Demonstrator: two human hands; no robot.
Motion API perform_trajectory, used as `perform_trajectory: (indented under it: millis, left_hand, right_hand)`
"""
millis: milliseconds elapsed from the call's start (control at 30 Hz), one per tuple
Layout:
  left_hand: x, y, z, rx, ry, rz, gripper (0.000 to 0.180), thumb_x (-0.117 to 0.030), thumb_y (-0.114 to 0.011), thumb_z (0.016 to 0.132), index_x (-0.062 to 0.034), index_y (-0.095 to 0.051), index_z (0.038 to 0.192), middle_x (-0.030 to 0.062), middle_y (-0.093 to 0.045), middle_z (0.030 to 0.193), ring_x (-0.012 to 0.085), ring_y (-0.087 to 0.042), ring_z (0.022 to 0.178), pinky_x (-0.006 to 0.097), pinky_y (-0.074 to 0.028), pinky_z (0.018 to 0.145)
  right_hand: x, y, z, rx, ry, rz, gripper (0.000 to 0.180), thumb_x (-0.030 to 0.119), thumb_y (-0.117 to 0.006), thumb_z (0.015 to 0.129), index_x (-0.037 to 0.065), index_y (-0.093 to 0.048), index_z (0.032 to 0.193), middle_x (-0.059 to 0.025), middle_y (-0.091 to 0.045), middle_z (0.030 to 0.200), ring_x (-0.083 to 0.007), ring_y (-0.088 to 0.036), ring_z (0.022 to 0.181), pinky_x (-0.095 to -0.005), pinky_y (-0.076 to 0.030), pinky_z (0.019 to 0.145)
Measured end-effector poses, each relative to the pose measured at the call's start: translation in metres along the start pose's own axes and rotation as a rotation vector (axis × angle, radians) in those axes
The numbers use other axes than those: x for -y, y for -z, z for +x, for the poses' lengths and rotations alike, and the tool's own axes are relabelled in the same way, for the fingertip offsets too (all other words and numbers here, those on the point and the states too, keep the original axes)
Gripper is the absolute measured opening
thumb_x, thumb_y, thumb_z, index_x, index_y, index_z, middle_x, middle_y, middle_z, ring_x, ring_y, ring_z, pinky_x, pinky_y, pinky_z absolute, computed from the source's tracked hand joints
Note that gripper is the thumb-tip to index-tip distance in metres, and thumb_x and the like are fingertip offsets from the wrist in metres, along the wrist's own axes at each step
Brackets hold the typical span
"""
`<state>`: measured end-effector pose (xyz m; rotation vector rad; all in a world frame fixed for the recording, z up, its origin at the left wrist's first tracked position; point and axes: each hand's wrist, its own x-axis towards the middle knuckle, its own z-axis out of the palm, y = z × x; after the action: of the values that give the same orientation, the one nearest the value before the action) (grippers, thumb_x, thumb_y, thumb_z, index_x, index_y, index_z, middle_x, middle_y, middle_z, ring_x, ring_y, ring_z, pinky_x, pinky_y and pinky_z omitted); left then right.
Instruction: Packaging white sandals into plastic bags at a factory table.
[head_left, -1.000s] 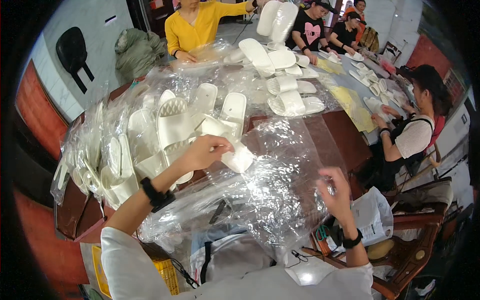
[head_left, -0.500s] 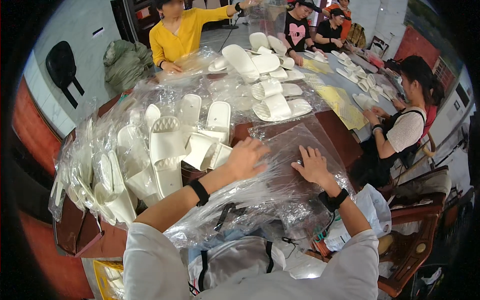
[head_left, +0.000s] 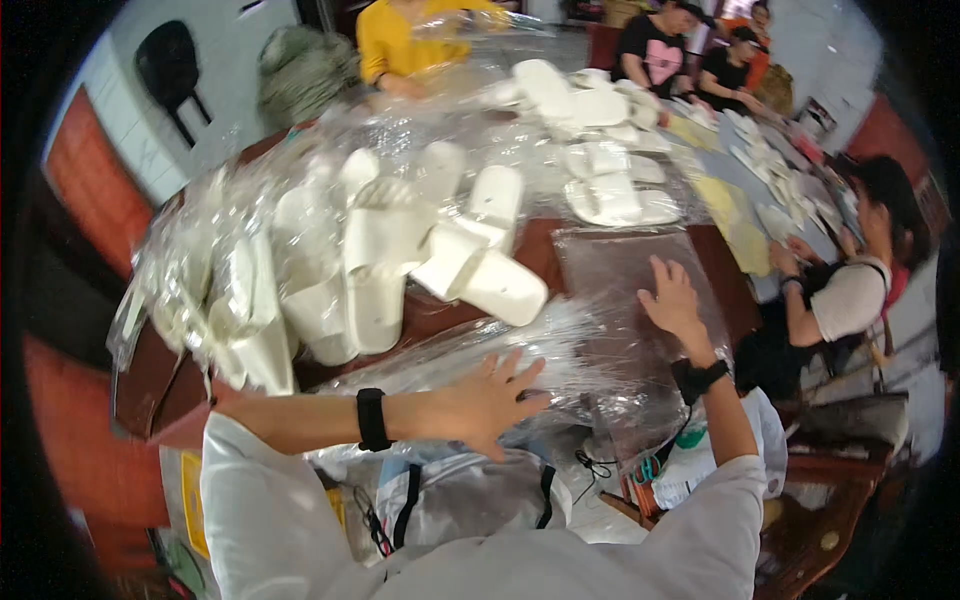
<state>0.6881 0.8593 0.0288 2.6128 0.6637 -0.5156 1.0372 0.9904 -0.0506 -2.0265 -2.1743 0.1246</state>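
My left hand (head_left: 492,402) hovers at the table's near edge with its fingers spread and nothing in it. Below and beside it lies a layered stack of clear plastic bags (head_left: 560,345). My right hand (head_left: 675,302), fingers apart, rests on or just above the smooth part of this stack; contact cannot be made out. A white slipper (head_left: 503,287) lies on the brown table beyond my left hand, against another white slipper. Farther left are several white slippers (head_left: 375,305), many in clear bags.
More white slippers (head_left: 610,195) lie across the table. A person in yellow (head_left: 385,45) stands at the far side; co-workers sit along a grey table (head_left: 715,165) at the right. Teal-handled scissors (head_left: 648,468) and a wooden chair (head_left: 830,520) are low at the right.
My left hand has moved toward me, off the slippers' edge. The near slipper now lies stretched out to the right. My right hand stays over the bags; the whole view has shifted.
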Motion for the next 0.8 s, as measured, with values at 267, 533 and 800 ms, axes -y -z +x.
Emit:
perform_trajectory:
  millis: [267,533,800]
  left_hand:
    - [-0.034,-0.058,-0.056,-0.247,0.234,0.15,0.093,-0.035,-0.076,0.07,-0.0157,-0.026,0.146,0.0265,-0.012,0.15,0.0517,-0.019,0.134,0.063,-0.031,0.098]
    - [-0.004,-0.117,-0.06,-0.798,0.609,-0.012,0.092,-0.029,-0.076,0.07,-0.024,-0.024,0.147,0.0235,-0.019,0.149,0.0506,-0.021,0.134,0.061,-0.029,0.102]
    - [0.008,-0.123,-0.08,-0.729,0.633,-0.076,0.081,-0.007,-0.066,0.071,-0.0325,-0.036,0.142,0.0195,-0.026,0.147,0.0471,-0.024,0.134,0.059,-0.024,0.107]
  right_hand:
    - [0.035,-0.023,0.027,-0.065,0.223,0.159,0.064,0.051,-0.048,0.092,0.024,-0.028,0.146,-0.0223,-0.021,0.148,-0.0431,-0.016,0.137,-0.0554,-0.015,0.109]
    - [0.05,-0.029,0.029,0.113,0.179,-0.017,0.062,0.056,-0.041,0.092,0.03,-0.026,0.146,-0.018,-0.015,0.153,-0.0444,-0.008,0.139,-0.0621,-0.009,0.108]
    - [0.058,-0.036,0.027,0.049,0.183,-0.085,0.063,0.054,-0.044,0.091,0.027,-0.028,0.145,-0.0196,-0.019,0.15,-0.0466,-0.013,0.137,-0.065,-0.013,0.106]
